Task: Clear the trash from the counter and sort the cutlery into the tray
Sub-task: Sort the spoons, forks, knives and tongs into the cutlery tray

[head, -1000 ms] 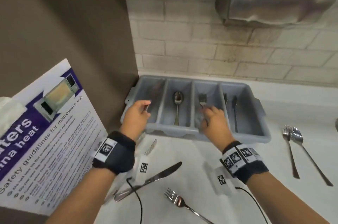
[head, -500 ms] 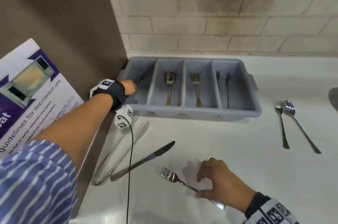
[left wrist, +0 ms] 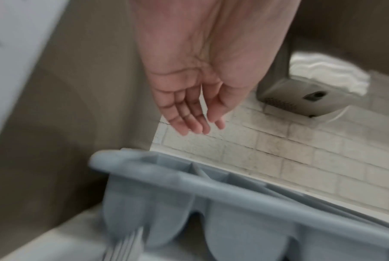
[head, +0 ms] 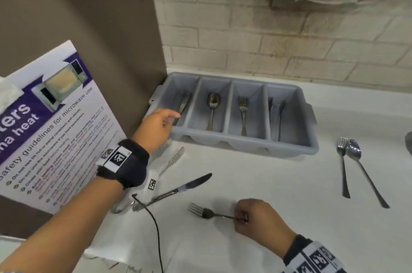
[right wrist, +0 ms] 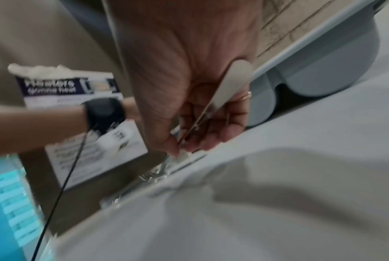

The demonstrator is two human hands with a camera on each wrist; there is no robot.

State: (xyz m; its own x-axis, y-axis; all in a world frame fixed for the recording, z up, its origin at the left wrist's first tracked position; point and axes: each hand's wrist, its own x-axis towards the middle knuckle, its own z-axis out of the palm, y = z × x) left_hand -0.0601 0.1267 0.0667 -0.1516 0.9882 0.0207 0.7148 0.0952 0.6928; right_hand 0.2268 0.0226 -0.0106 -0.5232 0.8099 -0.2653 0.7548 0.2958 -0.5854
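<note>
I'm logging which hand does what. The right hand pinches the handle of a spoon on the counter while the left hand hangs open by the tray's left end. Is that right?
Not quite: the right hand pinches the handle of a fork, not a spoon; the head view shows its tines. The rest holds: the left hand is open by the left end of the tray.

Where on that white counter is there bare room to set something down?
The widest bare patch lies between the grey cutlery tray, the right hand pinching a fork, and the fork-and-spoon pair at right. It is crowded at left, where tongs, knife and left hand cluster.
</note>
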